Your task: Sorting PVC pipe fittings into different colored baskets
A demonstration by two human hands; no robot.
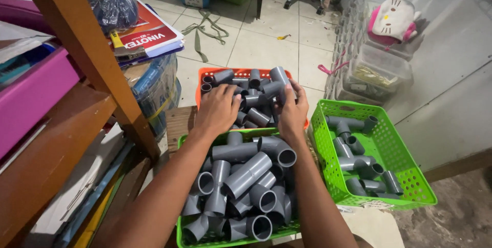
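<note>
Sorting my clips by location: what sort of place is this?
Probably a home workshop or storeroom: plastic baskets of grey PVC pipe fittings, a cluttered wooden shelf, stacked clear plastic containers on a tiled floor.

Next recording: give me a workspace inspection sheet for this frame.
Surface: small wooden stand, mostly covered by baskets.
Job's things: grey pipe fittings in the orange basket; more fill the near green basket and the right green basket.
Clutter: books, bagged items, fabric strips on the floor.
Grips: left hand rests on the fittings; right hand closed on one.
Cables: nothing seen.
Surroundings: wooden shelf, tiled floor, clear containers.
</note>
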